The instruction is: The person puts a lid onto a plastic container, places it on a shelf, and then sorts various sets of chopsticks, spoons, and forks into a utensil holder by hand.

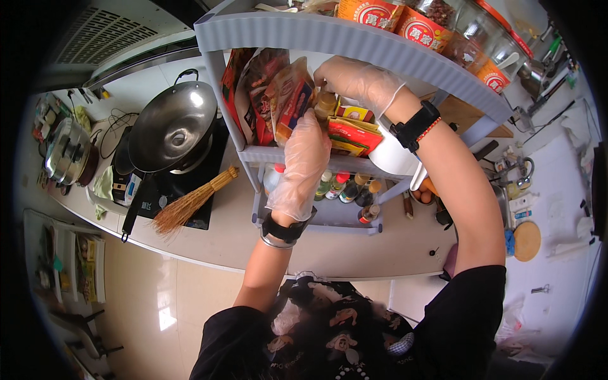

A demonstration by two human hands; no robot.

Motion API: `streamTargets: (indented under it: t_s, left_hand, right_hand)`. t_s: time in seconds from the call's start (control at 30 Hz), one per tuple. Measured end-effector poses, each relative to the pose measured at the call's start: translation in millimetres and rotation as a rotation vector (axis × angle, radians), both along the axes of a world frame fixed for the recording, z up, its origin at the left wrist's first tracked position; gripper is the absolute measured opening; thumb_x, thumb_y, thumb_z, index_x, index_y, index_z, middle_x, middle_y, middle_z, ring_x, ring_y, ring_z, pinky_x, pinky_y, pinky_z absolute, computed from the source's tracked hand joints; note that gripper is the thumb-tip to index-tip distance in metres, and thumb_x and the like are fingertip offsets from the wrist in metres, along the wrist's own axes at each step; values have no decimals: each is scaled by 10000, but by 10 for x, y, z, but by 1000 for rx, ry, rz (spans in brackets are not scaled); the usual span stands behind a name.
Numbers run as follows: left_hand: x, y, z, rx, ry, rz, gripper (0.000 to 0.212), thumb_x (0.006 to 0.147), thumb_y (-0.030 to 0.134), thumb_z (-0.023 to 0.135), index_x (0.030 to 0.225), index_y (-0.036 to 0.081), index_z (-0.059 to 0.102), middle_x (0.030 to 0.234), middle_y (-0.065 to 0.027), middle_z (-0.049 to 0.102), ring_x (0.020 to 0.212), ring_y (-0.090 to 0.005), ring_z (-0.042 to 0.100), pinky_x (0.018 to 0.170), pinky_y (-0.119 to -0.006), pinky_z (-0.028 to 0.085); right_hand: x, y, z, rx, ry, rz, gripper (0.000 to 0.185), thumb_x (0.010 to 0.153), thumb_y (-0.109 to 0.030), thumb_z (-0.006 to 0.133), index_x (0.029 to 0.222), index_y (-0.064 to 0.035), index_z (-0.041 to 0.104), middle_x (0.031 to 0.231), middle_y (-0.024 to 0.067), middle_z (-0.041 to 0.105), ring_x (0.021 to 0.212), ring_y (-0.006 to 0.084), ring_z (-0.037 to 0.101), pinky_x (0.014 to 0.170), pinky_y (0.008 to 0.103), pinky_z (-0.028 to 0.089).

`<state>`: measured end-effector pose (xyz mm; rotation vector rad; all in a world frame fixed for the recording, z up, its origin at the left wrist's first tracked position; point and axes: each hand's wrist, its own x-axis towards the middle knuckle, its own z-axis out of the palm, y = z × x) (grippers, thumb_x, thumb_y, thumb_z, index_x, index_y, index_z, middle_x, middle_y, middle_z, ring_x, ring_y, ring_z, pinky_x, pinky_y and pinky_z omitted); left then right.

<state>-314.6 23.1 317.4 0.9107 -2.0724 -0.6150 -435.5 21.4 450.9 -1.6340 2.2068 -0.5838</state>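
Both my hands wear clear plastic gloves and reach into the middle tier of a grey plastic shelf rack (304,29). My left hand (308,152) is beside a small brown-capped container (326,103); whether its fingers grip anything is hard to see. Higher and further back, my right hand (354,81) bends down behind that container, its fingertips partly hidden. Upright food packets (268,90) lean at the tier's left. Red and yellow sachets (354,135) lie to the right of the container, next to a white plastic vessel (394,152).
Several sauce bottles (339,183) stand on the bottom tier. To the left, a steel wok (175,128) rests on a black induction cooktop (190,209), with a straw whisk brush (197,199) across it. Jars and orange-labelled packs (373,14) fill the top tier. Eggs (422,194) sit at right.
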Motion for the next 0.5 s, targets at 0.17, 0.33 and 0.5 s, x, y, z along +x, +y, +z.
streamTargets:
  t_s: [0.17,0.33,0.5]
  left_hand:
    - [-27,15,49,15,4,21,289,803,97,515,1070,-10,489,850,-221,607,774,-388,598,666,-460,493]
    - [55,36,90,-23,-32,58,201,840,112,460,990,-8,518,819,-230,613,764,-397,597,659,-461,493]
    - [335,244,217,6,235,-75,292,825,45,568,1105,-27,527,881,-199,625,804,-350,620,702,-377,505]
  right_hand:
    - [-62,-4,25,69,36,39,259,824,-166,502,989,-21,640,873,131,641,754,223,577,721,311,444]
    - [-118,-53,-28,-68,355,241,282,848,-96,493,1101,-6,579,977,170,629,912,318,596,807,354,480]
    - [24,900,239,-577,427,496,203,869,-44,469,1053,-3,541,999,149,585,901,225,575,824,288,487]
